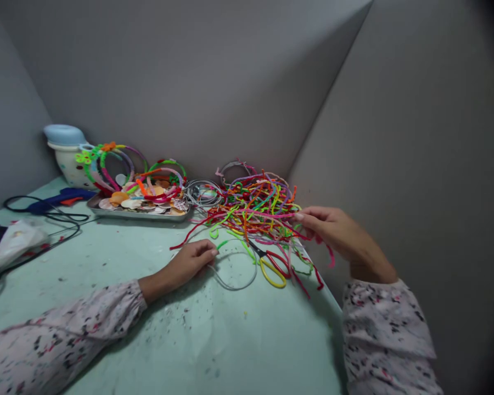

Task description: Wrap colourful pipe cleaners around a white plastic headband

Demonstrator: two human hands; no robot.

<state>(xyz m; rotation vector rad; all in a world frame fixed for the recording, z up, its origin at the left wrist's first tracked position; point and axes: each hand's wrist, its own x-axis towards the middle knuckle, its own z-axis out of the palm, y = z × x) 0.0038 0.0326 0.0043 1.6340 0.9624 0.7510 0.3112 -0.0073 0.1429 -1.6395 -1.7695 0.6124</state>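
My left hand (195, 260) pinches a thin grey wire hoop (234, 288) low over the table. A short green pipe cleaner (222, 245) is on the hoop close to my fingertips. On the right, my right hand (327, 226) has thumb and fingers closed on a pink pipe cleaner (271, 214) at the edge of a tangled, many-coloured pile of pipe cleaners (259, 192). Scissors (274, 269) with one red and one yellow handle lie between the hoop and the pile.
A metal tray (144, 215) of seashells holds several coloured pipe-cleaner hoops. Grey wire hoops (203, 193) lie beside it. Farther left are a spotted cup (72, 164) with a blue lid, a blue glue gun (57, 200), a black cord (72, 222) and a plastic bag (20, 241). Grey walls enclose the table.
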